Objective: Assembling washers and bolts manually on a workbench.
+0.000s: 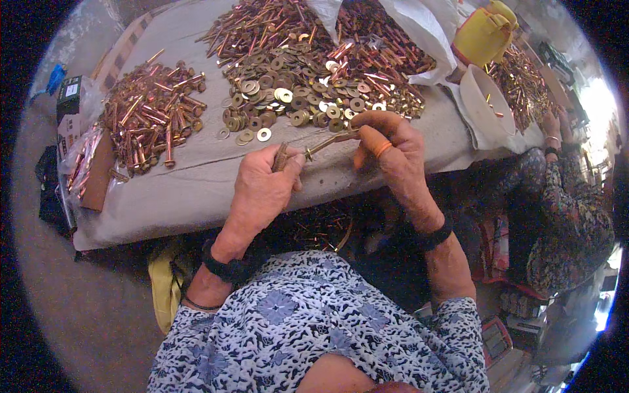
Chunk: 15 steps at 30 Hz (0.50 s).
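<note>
Over the table's near edge, my left hand (262, 180) is closed, with a brownish threaded metal piece (280, 158) sticking up between its fingers. At its thumb tip sits a small brass-coloured washer (308, 154). A slim brass-coloured bolt (333, 141) spans from that washer to my right hand (400, 145), whose fingers pinch its far end. An orange band (382, 149) wraps one right finger. Just beyond my hands lies a heap of flat washers (298, 98). My fingers partly hide both held pieces.
Long bolts lie in a pile (154, 111) at left, beside an open cardboard box (97, 167). More metal parts (386, 59) are heaped at the back by a white sack (419, 26). At right are a white tub (485, 98), a yellow container (481, 36) and another person's hands (553, 128).
</note>
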Each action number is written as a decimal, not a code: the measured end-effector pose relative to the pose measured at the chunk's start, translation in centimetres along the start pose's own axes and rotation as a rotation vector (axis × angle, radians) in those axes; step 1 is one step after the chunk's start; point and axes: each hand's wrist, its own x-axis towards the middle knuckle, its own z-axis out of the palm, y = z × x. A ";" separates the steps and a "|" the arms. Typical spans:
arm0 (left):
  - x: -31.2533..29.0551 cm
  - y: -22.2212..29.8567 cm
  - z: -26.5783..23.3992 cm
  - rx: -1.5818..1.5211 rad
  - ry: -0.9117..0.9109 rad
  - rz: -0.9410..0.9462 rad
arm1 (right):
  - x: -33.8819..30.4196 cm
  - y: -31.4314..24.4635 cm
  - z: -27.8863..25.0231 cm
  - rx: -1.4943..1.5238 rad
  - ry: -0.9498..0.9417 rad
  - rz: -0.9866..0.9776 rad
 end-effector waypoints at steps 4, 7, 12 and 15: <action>0.1 -0.2 0.0 0.005 0.012 0.013 | 0.7 0.9 -0.6 -0.188 0.002 -0.141; 0.1 0.2 -0.2 -0.002 0.052 -0.010 | 1.1 2.1 -1.3 -0.706 -0.051 -0.493; -0.1 0.3 -0.5 -0.073 0.049 -0.028 | 0.5 0.8 -1.3 -1.097 -0.200 -0.581; -0.1 0.2 -0.3 -0.074 0.035 -0.015 | 0.4 0.7 -1.2 -1.138 -0.206 -0.566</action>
